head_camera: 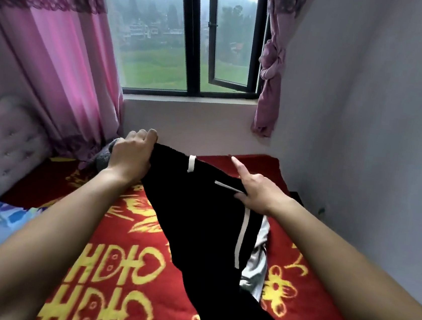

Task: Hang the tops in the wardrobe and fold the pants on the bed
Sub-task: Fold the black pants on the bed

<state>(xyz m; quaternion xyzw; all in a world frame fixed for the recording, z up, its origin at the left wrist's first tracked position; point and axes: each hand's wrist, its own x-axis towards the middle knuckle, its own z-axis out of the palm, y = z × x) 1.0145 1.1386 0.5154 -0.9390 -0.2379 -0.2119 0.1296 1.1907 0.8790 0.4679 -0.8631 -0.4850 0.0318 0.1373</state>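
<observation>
Black pants (197,226) run lengthwise from the hands toward the viewer over the red blanket (113,267). The left hand (131,156) clutches one far corner and the right hand (256,191) pinches the other.

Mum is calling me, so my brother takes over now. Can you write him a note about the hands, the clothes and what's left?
Left hand: grips the top edge of the pants and holds it up.
Right hand: on the pants, index finger straight; whether it grips cannot be told.
Pants: black with white stripes, hanging from the hands down onto the bed, not folded yet.
A pale garment lies under them.
Wardrobe: not in view, so no tops can be seen hung.
Left: fold the pants on the bed, then hang the tops.
</observation>
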